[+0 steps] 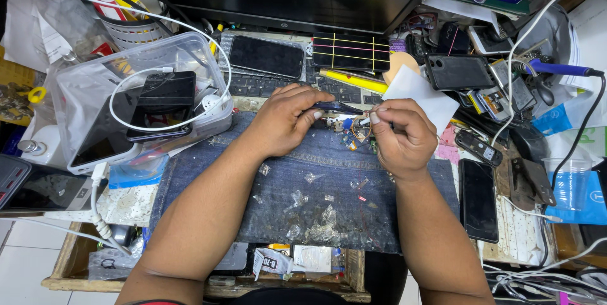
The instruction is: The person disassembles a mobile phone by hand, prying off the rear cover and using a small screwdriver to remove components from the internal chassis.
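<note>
Your left hand (pixel 282 121) pinching dark slim tool (pixel 338 107) by one end, tip lying toward small circuit part (pixel 354 133) at far edge of denim mat (pixel 316 204). Your right hand (pixel 399 135) curled, fingertips pinching thin pick over same part. Risk: loose wires tearing if tool is slipping; glass shards (pixel 322 216) on mat cutting your wrists; crowded desk (pixel 525 229) snagging cables.
</note>
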